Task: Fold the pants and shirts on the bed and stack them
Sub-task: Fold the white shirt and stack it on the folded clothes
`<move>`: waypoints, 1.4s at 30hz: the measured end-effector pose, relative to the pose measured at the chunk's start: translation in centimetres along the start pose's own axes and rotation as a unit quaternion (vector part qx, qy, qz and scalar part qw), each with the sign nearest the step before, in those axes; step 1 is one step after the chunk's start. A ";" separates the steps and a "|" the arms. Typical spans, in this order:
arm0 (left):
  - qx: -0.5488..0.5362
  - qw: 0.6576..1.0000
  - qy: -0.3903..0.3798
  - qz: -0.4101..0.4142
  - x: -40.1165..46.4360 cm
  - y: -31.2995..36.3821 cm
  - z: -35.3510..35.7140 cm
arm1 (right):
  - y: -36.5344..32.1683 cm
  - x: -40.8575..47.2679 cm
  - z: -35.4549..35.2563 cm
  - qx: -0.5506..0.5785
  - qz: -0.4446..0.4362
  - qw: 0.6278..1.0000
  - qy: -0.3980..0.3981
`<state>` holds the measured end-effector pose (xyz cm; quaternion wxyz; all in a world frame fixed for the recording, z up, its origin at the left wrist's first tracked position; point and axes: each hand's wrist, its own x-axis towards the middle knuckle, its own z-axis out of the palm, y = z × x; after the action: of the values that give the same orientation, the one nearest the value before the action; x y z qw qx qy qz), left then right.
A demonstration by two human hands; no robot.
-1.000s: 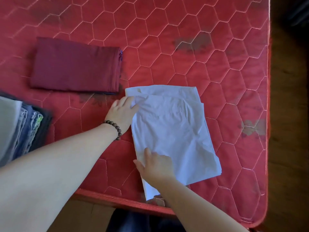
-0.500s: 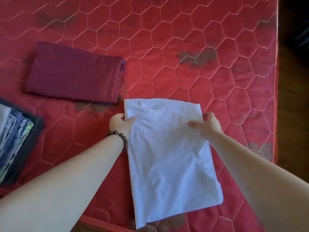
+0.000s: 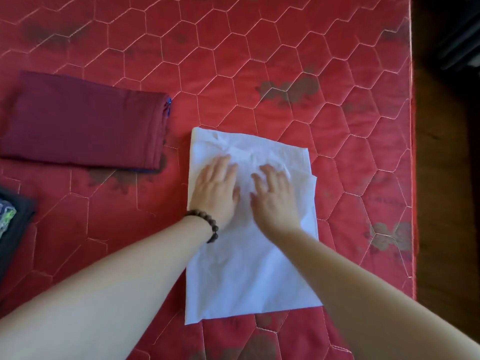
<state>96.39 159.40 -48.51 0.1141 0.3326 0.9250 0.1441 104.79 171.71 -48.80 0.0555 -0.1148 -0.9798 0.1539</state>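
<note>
The white garment (image 3: 249, 255), folded into a long rectangle, is laid near the bed's (image 3: 337, 126) front edge toward its right side. Both the left hand (image 3: 215, 188) and right hand (image 3: 274, 196) are pressed flat on its upper half, fingers spread and nothing gripped, apparently so creases are smoothed before another fold. The folded maroon garment (image 3: 85, 120) is set toward the left edge, likely as the stack's base.
</note>
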 end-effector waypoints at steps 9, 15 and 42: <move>0.119 0.992 -0.027 -0.031 -2.0 -1.5 5.0 | 7.4 -3.8 1.9 -0.140 0.048 0.976 -0.159; 0.069 0.997 -0.024 -0.036 -1.8 -1.4 3.9 | 8.2 -4.9 0.3 -0.135 0.191 0.969 -0.077; 0.123 0.982 -0.078 0.119 -13.7 -4.1 4.2 | 4.1 -15.8 0.2 -0.091 0.030 0.976 -0.194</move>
<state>105.59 148.34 -52.20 0.1267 0.4621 0.8776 0.0152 120.88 171.60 -51.44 -0.1515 -0.1167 -0.9779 0.0851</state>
